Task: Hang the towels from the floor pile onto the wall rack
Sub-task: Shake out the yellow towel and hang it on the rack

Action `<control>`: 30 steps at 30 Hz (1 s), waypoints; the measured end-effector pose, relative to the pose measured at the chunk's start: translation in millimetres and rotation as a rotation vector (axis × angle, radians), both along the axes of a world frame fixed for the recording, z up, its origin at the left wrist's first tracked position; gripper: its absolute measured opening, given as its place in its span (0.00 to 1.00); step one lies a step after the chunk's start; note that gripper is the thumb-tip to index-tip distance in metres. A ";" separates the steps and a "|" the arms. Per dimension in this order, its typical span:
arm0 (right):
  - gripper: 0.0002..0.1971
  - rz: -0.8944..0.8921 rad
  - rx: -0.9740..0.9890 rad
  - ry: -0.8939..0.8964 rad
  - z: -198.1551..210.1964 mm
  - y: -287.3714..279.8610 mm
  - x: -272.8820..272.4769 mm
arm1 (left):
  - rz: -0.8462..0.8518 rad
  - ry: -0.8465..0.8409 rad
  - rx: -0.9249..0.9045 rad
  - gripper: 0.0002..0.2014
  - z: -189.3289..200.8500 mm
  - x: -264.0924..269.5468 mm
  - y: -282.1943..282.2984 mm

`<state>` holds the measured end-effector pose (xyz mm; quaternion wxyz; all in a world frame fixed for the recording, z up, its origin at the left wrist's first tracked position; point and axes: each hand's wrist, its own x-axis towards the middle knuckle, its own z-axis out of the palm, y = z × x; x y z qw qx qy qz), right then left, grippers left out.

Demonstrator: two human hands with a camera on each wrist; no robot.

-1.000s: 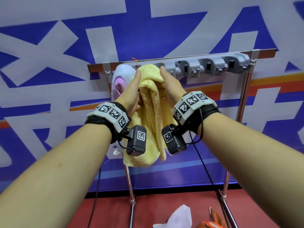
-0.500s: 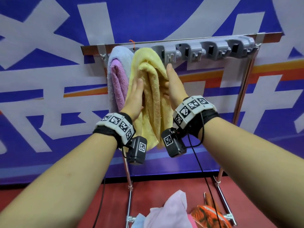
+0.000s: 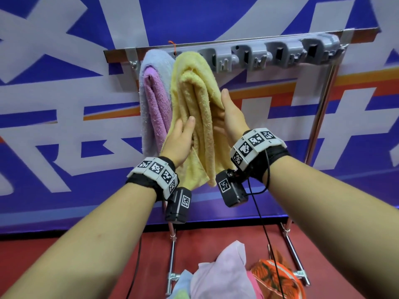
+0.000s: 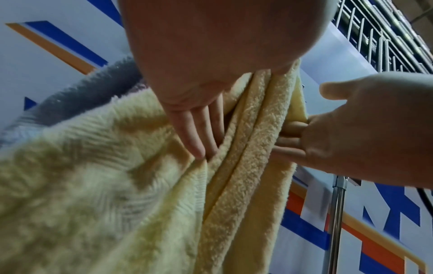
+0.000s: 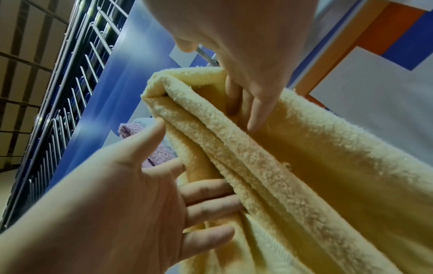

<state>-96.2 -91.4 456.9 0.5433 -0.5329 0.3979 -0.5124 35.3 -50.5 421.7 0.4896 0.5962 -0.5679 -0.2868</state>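
my left hand [image 3: 180,140] lies flat against the left side of the yellow towel [image 3: 194,108], fingers straight and together, thumb up along a fold; my right hand [image 3: 230,117] does the same on the right side, fingers laid against the cloth and thumb pointing up. so both hands are spread and pressing from opposite sides, neither pinching, with the towel sandwiched between them. the towel hangs from the wall rack [image 3: 248,55] at its second clip from the left, its long axis straight down, bunched in thick vertical folds, just beside the lilac and pink towel [image 3: 154,98] already hung on the first clip and touching it along one edge. i judge this towel is as good as hung and only being smoothed. what the coming move turns on is where the rest lies: the floor pile [image 3: 220,275] sits directly below my wrists, at the foot of the rack's legs, pale pink cloth on top and an orange one [image 3: 278,277] to its right. my left hand is the lower of the two, so it is nearer the pile, and the reach is straight down. three grey clips to the right stand bare; the nearest is just above my right thumb.
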 end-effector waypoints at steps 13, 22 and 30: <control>0.19 0.062 -0.083 0.051 -18.2 27.3 15.0 | -0.026 0.086 0.010 0.44 -13.2 9.0 13.2; 0.22 0.031 0.091 -0.273 -13.7 14.2 45.4 | -0.011 0.192 -0.047 0.27 -6.3 8.2 16.3; 0.18 -0.162 -0.046 -0.005 -8.8 9.7 17.9 | -0.067 0.142 -0.040 0.40 -1.1 2.4 -7.4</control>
